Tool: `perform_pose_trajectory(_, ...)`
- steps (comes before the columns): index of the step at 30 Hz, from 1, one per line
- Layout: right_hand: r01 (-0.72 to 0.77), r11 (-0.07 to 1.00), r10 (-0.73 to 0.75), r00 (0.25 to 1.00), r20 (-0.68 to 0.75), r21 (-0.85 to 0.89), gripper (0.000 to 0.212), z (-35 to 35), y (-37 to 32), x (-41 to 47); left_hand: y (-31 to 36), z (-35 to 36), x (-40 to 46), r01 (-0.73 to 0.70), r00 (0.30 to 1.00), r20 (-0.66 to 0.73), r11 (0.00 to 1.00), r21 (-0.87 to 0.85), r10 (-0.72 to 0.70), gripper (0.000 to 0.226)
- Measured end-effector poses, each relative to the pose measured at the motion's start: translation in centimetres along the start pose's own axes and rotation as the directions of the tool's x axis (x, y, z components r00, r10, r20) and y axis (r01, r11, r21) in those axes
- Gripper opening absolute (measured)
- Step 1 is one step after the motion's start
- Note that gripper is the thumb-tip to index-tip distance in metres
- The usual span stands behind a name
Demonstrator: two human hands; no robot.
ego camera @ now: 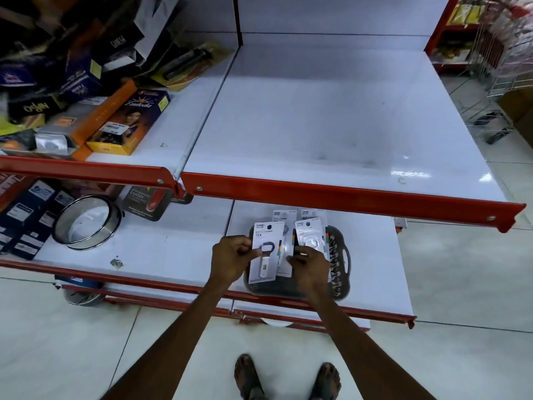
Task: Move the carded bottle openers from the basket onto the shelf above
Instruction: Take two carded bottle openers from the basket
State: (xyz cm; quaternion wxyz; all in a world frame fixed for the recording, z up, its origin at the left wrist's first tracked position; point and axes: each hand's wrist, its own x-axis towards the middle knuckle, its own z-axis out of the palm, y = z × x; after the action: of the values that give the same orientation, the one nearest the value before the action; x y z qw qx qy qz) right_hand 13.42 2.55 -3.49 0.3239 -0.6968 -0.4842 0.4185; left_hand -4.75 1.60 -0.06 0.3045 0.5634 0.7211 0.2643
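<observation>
A dark plastic basket [341,261] sits on the lower white shelf, holding several white carded bottle openers. My left hand [229,256] pinches the left edge of one carded opener [266,252], lifted over the basket. My right hand [310,265] grips the bottom of a second carded opener [310,235] beside it. Two more cards [281,216] lie behind them under the shelf lip. The white shelf above [331,116] with its red front edge [346,197] is bare on the right section.
Boxed goods [127,122] pile on the upper shelf's left section. A metal sieve [86,222], dark boxes [26,217] and a pizza cutter card [144,202] lie on the lower shelf's left. A wire trolley [501,76] stands at the right. My sandalled feet [285,376] are on tiled floor.
</observation>
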Motion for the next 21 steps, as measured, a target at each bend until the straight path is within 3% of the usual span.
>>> perform_pose_trajectory(6, 0.141, 0.981, -0.145, 0.989, -0.023, -0.130, 0.014, -3.0, -0.6, -1.1, 1.6, -3.6, -2.5, -0.135, 0.991, -0.012, 0.984, -0.112, 0.135, 0.005)
perform_pose_trajectory(9, 0.200, 0.959, -0.199, 0.980, 0.028, -0.198, 0.011, -5.0, -1.5, -2.4, 3.7, -6.0, -4.0, -0.191, 0.981, -0.040, 0.972, -0.137, 0.187, 0.028)
perform_pose_trajectory(11, 0.258, 0.942, -0.252, 0.966, 0.053, -0.213, 0.010, -6.5, -2.1, -3.4, 5.0, -7.5, -4.9, -0.226, 0.974, -0.058, 0.960, -0.165, 0.219, 0.033)
perform_pose_trajectory(15, 0.348, 0.922, -0.332, 0.936, 0.116, -0.172, 0.010, -9.8, -3.9, -5.9, 7.4, -10.4, -6.9, -0.308, 0.951, -0.093, 0.925, -0.220, 0.295, 0.031)
perform_pose_trajectory(18, 0.383, 0.920, -0.371, 0.920, 0.124, -0.090, 0.022, -12.1, -6.2, -8.1, 9.1, -12.5, -8.4, -0.348, 0.937, -0.129, 0.903, -0.251, 0.326, 0.028)
perform_pose_trajectory(21, 0.422, 0.906, -0.422, 0.901, 0.096, 0.027, 0.020, -14.9, -10.1, -10.4, 11.6, -14.9, -9.3, -0.410, 0.906, -0.253, 0.851, -0.330, 0.339, 0.025)
